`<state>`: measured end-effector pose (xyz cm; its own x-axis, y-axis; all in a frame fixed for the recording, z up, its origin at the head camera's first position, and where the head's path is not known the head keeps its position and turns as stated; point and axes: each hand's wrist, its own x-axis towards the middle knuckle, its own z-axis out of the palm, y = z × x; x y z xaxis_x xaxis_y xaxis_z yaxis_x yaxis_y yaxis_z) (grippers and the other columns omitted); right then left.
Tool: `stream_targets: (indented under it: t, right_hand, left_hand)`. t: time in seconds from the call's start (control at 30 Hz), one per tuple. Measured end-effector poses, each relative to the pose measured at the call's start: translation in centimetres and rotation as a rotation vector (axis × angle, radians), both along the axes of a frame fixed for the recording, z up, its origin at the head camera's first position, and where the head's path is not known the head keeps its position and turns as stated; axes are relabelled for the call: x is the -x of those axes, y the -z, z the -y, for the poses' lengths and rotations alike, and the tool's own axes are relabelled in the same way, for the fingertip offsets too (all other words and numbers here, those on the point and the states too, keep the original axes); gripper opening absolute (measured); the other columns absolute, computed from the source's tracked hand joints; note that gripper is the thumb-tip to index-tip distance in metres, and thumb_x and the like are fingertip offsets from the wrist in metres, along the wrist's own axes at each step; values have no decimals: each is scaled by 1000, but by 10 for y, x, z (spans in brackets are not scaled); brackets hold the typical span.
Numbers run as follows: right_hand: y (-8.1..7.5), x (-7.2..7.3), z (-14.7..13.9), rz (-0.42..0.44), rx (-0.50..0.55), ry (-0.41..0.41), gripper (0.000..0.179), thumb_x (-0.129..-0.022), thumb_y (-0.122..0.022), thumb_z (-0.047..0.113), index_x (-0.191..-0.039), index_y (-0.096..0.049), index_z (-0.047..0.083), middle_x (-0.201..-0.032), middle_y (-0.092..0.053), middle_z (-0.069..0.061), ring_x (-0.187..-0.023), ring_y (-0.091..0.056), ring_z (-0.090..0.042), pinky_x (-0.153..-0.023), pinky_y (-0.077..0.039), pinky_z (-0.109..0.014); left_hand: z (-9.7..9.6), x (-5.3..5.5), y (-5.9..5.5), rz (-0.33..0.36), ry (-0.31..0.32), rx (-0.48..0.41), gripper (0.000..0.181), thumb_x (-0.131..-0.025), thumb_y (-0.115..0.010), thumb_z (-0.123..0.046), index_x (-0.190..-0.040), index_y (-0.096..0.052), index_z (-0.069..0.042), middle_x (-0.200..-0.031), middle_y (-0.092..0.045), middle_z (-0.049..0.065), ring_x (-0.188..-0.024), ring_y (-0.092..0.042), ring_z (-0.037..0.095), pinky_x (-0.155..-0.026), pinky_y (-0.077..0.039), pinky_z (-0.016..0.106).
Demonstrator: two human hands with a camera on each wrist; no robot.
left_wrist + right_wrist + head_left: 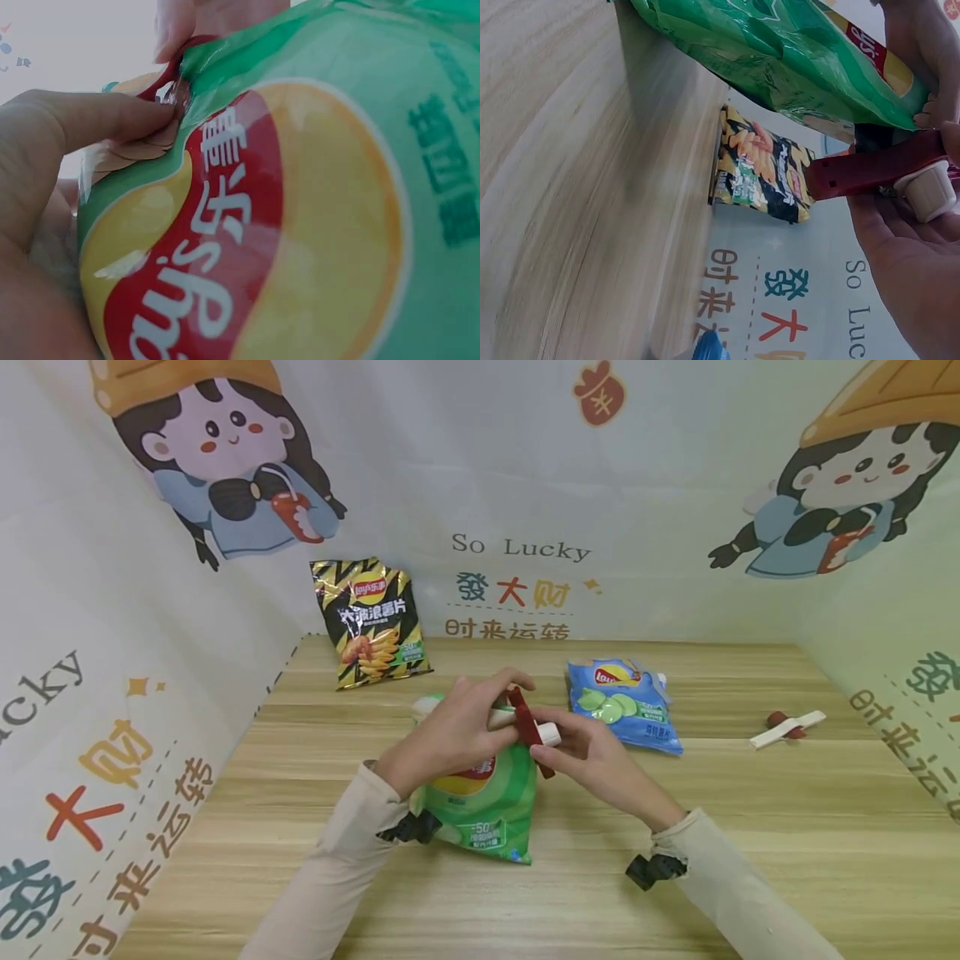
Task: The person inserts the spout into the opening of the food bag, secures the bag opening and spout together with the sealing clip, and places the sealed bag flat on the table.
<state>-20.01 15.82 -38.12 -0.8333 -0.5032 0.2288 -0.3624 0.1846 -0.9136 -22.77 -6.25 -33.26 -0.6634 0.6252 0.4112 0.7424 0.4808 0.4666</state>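
Note:
A green Lay's chip bag (483,814) stands tilted above the table, its top edge gathered in my left hand (459,731). In the left wrist view the thumb presses on the folded upper corner of the chip bag (330,187). My right hand (603,764) holds a dark red bag clip (874,171) with a white cap-like piece (928,193) on its side. The bar of the clip lies across the bag's top edge, between the two hands. Whether its jaws are closed over the bag is hidden by the fingers.
A black and yellow chip bag (371,627) leans on the back curtain at the left. The blue chip bag (626,706) lies just beyond my right hand. Another red and white clip (787,728) rests at the table's right side. Printed curtains (517,485) enclose the wooden table (300,860).

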Motion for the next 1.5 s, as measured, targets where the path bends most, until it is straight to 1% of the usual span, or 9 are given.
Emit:
stream_targets:
  t: [0.1,0.23,0.47,0.77,1.07,1.17,1.27,1.4,1.5]
  right_hand:
    - [0,0,2,8,-10,-16,47,-100,-61,19,-145,-49,11,-131,-61,-9,-99,-70,-23,-83,-57,-37]
    - [0,0,4,-15,-24,-23,45,-101,-60,18,-145,-50,12,-132,-61,-8,-100,-70,-22,-85,-56,-37]
    - [2,0,2,-12,-52,4,47,-101,-60,21,-145,-48,9,-132,-60,-10,-103,-69,-21,-86,-56,-36]
    - [4,2,2,-14,-33,-24,46,-102,-58,20,-146,-48,9,-138,-57,-9,-114,-65,-23,-94,-52,-34]
    - [3,2,0,6,-48,-6,51,-102,-58,23,-148,-44,5,-138,-56,-13,-116,-64,-25,-95,-52,-34]
    - [4,2,1,6,-26,-8,49,-101,-60,19,-146,-46,4,-135,-58,-13,-115,-64,-25,-93,-53,-33]
    - [6,2,4,-1,0,-7,47,-99,-62,16,-143,-50,3,-131,-60,-13,-112,-65,-24,-91,-54,-32]
    - [8,0,9,-27,21,1,44,-98,-63,12,-140,-52,2,-128,-61,-14,-109,-65,-25,-89,-55,-33]
    - [9,-1,11,-46,33,15,44,-98,-63,10,-140,-52,2,-128,-61,-16,-109,-66,-26,-86,-56,-33]
  left_hand:
    - [3,0,-1,-8,-7,52,47,-85,-75,-14,-128,-56,-12,-104,-74,1,-85,-63,11,-90,-41,40]
    - [4,1,0,11,-14,125,60,-81,-78,-19,-135,-51,-14,-114,-71,0,-101,-61,13,-89,-33,41]
    - [2,1,2,6,-51,160,63,-81,-81,-27,-135,-51,-14,-117,-69,-1,-114,-60,15,-90,-33,40]
    - [4,5,6,-50,-97,196,70,-76,-83,-41,-134,-52,-18,-121,-67,-3,-112,-57,16,-92,-33,40]
    - [1,4,8,-51,-119,181,61,-82,-74,-39,-134,-51,-17,-122,-68,0,-112,-59,18,-93,-34,40]
    - [2,4,7,-37,-106,181,54,-84,-74,-31,-131,-52,-16,-120,-68,0,-112,-60,19,-91,-34,40]
    - [2,4,7,-23,-78,185,40,-85,-71,-25,-121,-54,-16,-111,-68,-2,-104,-61,17,-86,-33,38]
    - [4,4,6,11,-43,176,24,-85,-65,-25,-106,-55,-18,-95,-64,-7,-90,-57,13,-81,-31,37]
    - [7,5,4,59,-6,148,21,-86,-62,-26,-104,-57,-17,-93,-64,-7,-87,-57,12,-84,-34,37]
